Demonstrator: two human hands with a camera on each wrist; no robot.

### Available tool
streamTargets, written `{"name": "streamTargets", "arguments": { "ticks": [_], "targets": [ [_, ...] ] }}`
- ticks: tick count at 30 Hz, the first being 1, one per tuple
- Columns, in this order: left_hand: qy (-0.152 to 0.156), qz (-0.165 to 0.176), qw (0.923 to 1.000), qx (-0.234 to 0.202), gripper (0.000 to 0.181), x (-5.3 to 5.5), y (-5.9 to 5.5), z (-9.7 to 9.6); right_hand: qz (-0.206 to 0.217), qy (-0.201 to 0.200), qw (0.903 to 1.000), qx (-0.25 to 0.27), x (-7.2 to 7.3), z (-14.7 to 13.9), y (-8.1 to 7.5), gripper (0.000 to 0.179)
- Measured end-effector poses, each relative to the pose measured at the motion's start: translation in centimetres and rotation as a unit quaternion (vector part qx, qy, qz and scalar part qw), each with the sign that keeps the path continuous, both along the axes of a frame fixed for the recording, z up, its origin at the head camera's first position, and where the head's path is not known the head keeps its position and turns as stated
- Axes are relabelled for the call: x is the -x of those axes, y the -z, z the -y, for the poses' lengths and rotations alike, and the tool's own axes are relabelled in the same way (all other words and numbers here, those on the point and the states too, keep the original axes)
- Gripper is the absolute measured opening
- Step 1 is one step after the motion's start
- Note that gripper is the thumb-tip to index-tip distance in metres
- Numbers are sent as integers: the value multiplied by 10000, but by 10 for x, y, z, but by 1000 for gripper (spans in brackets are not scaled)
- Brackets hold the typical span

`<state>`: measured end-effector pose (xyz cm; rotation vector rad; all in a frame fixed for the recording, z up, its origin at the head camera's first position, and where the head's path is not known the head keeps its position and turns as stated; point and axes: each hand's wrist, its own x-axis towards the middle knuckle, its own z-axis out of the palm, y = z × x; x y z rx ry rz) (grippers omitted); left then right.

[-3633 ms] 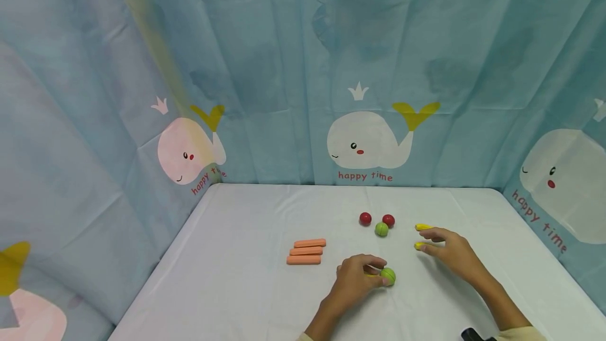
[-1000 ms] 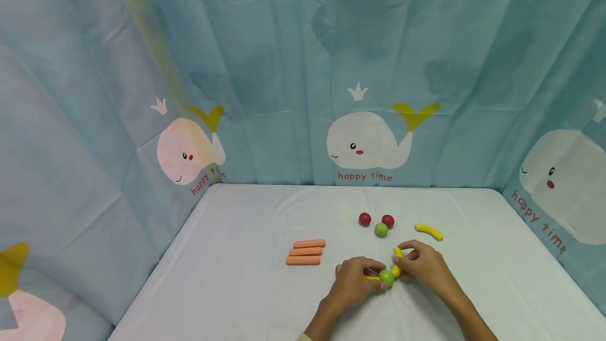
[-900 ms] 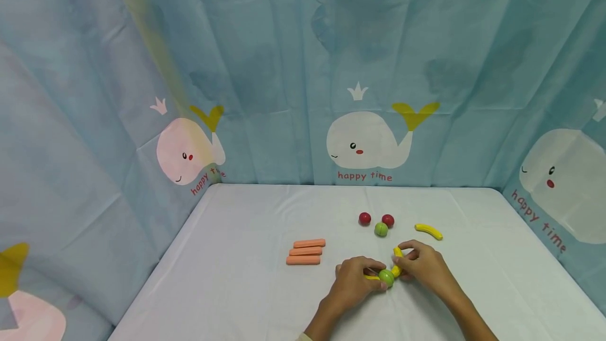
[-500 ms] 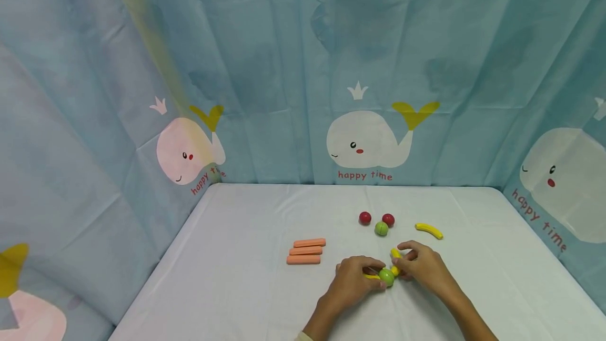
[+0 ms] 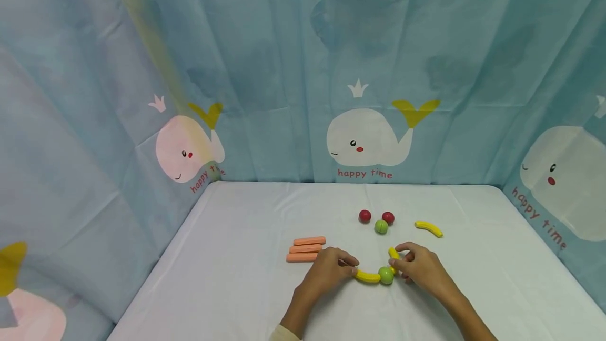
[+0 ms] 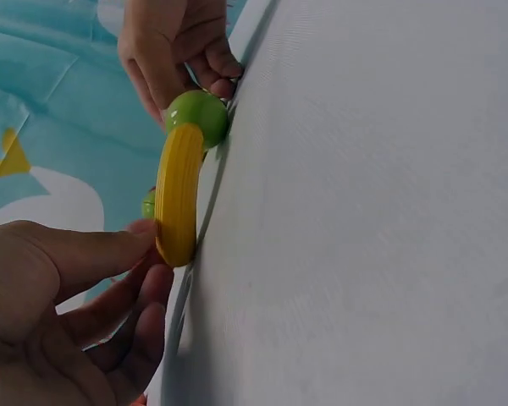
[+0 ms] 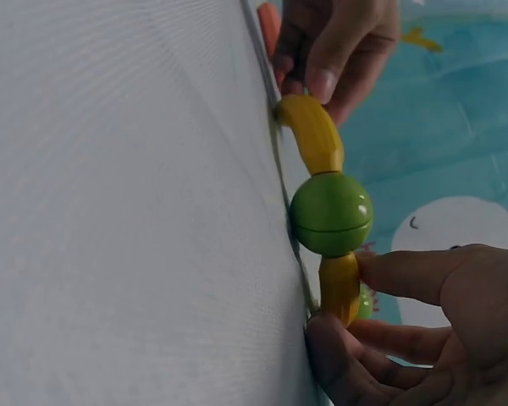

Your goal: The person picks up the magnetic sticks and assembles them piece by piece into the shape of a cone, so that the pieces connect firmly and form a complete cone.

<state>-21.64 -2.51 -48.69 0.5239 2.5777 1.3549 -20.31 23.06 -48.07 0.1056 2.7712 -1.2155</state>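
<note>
A green ball (image 5: 385, 276) sits on the white table between two yellow toy bananas. The left banana (image 5: 367, 277) touches the ball's left side and curves away from it. My left hand (image 5: 329, 267) pinches that banana's outer end between thumb and fingers. The other banana (image 5: 393, 253) rises from the ball's right side towards the back of the table. My right hand (image 5: 423, 267) holds it between thumb and fingers, covering part of it. In the right wrist view, the ball (image 7: 332, 211) shows a seam line and meets both bananas.
Behind the hands lie two red balls (image 5: 365, 216) and a second green ball (image 5: 381, 227). A third toy banana (image 5: 428, 229) lies to their right. Several orange sticks (image 5: 305, 249) lie side by side just beyond my left hand. A whale-printed curtain (image 5: 279, 120) hangs around the table.
My right hand has brought its banana in from the right to the green ball, and it now leans further left. My left hand has let go of the ball and slid left along its banana.
</note>
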Motion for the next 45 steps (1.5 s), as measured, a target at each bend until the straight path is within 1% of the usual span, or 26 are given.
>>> {"name": "streamTargets", "arguments": {
  "ticks": [3,8,12,18,22,25,29,32,33,34,36,39,41,43,45],
  "targets": [
    [215,167,9996,36,8,-3,-1,2,-22,-22,10000,29,1,1,0,46],
    [553,407,9975,139,5,-11,-2,-5,-60,-98,9999,36,6,3,-1,37],
    [779,462,9958,166,7,-16,-1,-14,-130,-176,9998,-42,10,3,-3,31],
    [990,508,9937,119,8,-23,2,-32,-313,-317,9990,-94,14,5,-3,24],
    [1053,343,9936,226,8,-27,4,-47,-390,-347,9986,-86,17,8,-1,22],
    [975,158,9946,326,8,-30,5,-59,-405,-332,9986,-89,18,11,1,23],
    [864,173,9956,328,8,-33,3,-69,-313,-253,9992,-78,17,15,1,26],
    [829,213,9960,250,8,-34,1,-71,-261,-192,9994,-101,16,17,1,26],
    [819,175,9963,211,8,-34,2,-70,-258,-171,9995,-113,16,17,2,26],
    [803,183,9965,129,8,-33,3,-69,-267,-171,9994,-136,16,17,2,25],
    [743,85,9971,-109,9,-29,6,-64,-259,-158,9994,-174,16,17,3,24],
    [530,49,9965,-649,12,-21,10,-56,-232,-165,9994,-201,15,16,2,23],
    [284,-30,9943,-1027,14,-15,11,-51,-216,-184,9993,-230,15,15,2,22],
    [-6,-17,9905,-1376,17,-7,11,-47,-193,-205,9993,-263,15,16,1,20],
    [-271,-125,9865,-1611,19,1,11,-43,-187,-235,9991,-311,16,16,2,19]
  ]
}}
